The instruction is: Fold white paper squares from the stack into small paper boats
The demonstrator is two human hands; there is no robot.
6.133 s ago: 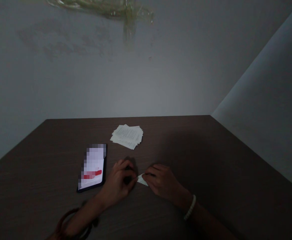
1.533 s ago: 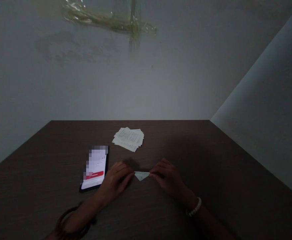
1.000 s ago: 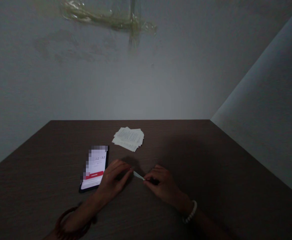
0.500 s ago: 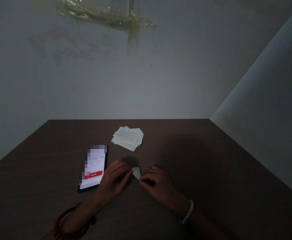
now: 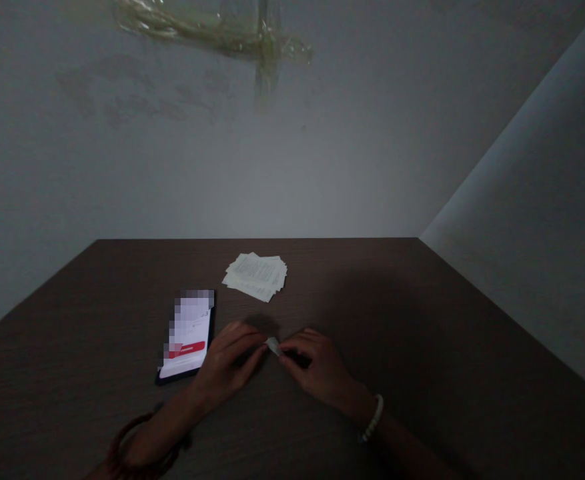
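Observation:
A small folded piece of paper (image 5: 273,345) is held between my two hands, just above or on the dark table. My left hand (image 5: 229,357) pinches its left end between thumb and fingers. At its right end, the fingertips of my right hand (image 5: 322,367) close on the paper in a pinch. Only a short pale strip shows between the fingertips; the rest of it is hidden. Beyond the hands lies a loose pile of printed paper slips (image 5: 256,275).
A phone (image 5: 189,333) with a lit screen lies left of my left hand, close to its wrist. The brown wooden table (image 5: 362,267) meets a grey wall (image 5: 352,147) at the back. Yellowish tape (image 5: 212,37) sticks to the wall.
My right hand has shifted slightly left and its fingers sit further over the paper. Less of the paper shows, and it looks narrower than before. My left hand has barely moved.

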